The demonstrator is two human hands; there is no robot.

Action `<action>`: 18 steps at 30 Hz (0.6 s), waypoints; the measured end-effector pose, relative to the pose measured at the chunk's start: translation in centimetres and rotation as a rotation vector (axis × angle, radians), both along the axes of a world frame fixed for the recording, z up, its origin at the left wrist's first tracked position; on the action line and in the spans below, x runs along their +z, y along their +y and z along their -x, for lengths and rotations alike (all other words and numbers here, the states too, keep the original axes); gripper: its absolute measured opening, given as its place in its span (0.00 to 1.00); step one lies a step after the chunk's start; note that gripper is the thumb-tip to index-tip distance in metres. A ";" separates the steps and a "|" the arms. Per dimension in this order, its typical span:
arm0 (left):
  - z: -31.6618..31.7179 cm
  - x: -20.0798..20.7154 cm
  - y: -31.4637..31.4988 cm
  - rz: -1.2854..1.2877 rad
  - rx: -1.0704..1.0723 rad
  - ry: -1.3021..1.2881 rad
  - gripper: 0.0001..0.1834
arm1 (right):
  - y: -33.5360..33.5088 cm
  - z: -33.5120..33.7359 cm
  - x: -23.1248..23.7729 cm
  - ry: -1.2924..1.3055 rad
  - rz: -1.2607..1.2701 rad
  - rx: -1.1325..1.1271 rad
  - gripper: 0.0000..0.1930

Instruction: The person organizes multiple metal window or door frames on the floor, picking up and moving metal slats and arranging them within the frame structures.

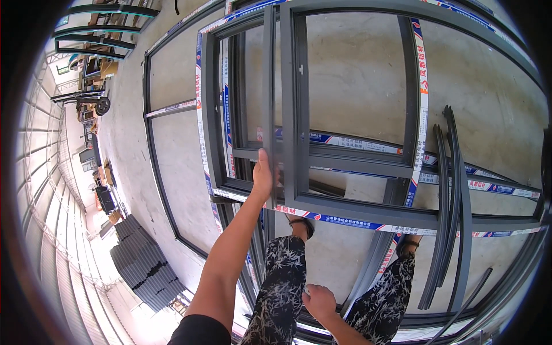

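My left hand (263, 177) is wrapped round an upright dark grey metal bar (269, 86). The bar stands across the left part of a grey window frame (292, 115), beside one of its uprights. Printed white, blue and red protective film (356, 223) runs along the frame's edges. Lower down, my right hand (321, 300) is held between my knees with its fingers curled in. Whatever it may hold is hidden. My left hand's fingertips are partly behind the bar.
Several loose dark strips (449, 201) lie across the frame's right end. Larger frames (146, 86) lie on the concrete floor beneath and around. At the left are a stack of grey profiles (144, 261), a wheeled cart (102, 106) and a rack with long arms (98, 41).
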State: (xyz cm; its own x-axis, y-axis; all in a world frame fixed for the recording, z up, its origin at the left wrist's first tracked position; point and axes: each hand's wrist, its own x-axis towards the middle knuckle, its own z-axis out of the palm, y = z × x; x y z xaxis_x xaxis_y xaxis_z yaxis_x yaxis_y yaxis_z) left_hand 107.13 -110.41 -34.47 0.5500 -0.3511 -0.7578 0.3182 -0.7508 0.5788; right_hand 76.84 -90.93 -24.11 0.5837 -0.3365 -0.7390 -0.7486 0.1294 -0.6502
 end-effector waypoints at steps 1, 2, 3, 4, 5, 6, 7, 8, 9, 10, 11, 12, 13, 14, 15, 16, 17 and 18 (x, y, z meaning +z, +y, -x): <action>0.1 -0.1 0.0 -0.006 0.001 0.005 0.34 | 0.1 0.1 0.1 0.004 -0.008 -0.007 0.12; 0.3 -0.3 -0.2 -0.001 -0.006 -0.028 0.34 | 0.1 0.0 -0.1 0.010 -0.015 -0.006 0.12; 0.4 -0.4 -0.3 -0.002 -0.014 -0.060 0.34 | -0.1 -0.2 -0.2 -0.002 0.005 0.001 0.12; 0.2 -0.4 0.0 -0.012 0.018 -0.068 0.34 | -0.1 -0.2 0.1 -0.014 0.013 0.008 0.12; -0.3 -0.4 0.1 -0.001 0.006 -0.047 0.34 | -0.2 -0.4 0.0 -0.008 -0.013 0.008 0.12; -0.7 -0.7 0.1 0.020 -0.026 -0.070 0.34 | -0.5 -0.6 -0.1 -0.006 -0.001 0.010 0.12; -0.8 -1.0 0.0 0.040 -0.060 -0.090 0.34 | -0.6 -0.6 -0.3 -0.003 0.011 0.010 0.11; -0.6 -1.1 0.4 0.022 -0.042 -0.058 0.34 | -0.7 -0.5 -0.1 0.012 -0.018 0.006 0.11; -0.2 -0.6 0.1 0.006 -0.025 -0.026 0.34 | -0.8 -0.5 0.1 0.005 -0.010 -0.016 0.11; -0.1 -0.5 -0.3 0.025 -0.024 0.011 0.35 | -0.9 -0.4 0.3 -0.001 -0.001 -0.039 0.11; -0.2 -0.2 -0.4 0.039 -0.039 0.017 0.35 | -1.0 -0.5 0.3 0.008 -0.022 -0.048 0.11; -0.9 -0.2 -0.2 0.053 -0.060 0.039 0.35 | -0.9 -0.7 0.4 -0.008 -0.008 -0.048 0.10; -1.5 -0.1 0.0 0.068 -0.082 0.061 0.35 | -0.8 -0.9 0.6 -0.026 0.007 -0.049 0.09; -1.5 -0.2 0.0 0.045 -0.056 0.053 0.35 | -0.8 -1.0 0.7 -0.022 -0.010 -0.053 0.09; -1.2 -0.2 -0.1 0.023 -0.030 0.044 0.35 | -0.6 -1.0 0.7 -0.010 -0.024 -0.061 0.09; -1.0 0.0 -0.3 0.038 -0.045 0.076 0.35 | -0.5 -1.0 0.8 -0.016 -0.012 -0.091 0.09; -0.5 0.3 -0.6 0.022 -0.014 0.097 0.35 | -0.5 -1.0 0.9 -0.023 0.001 -0.120 0.09; -0.5 0.3 -0.7 0.021 -0.024 0.099 0.35 | -0.4 -1.1 0.8 -0.035 0.025 -0.135 0.08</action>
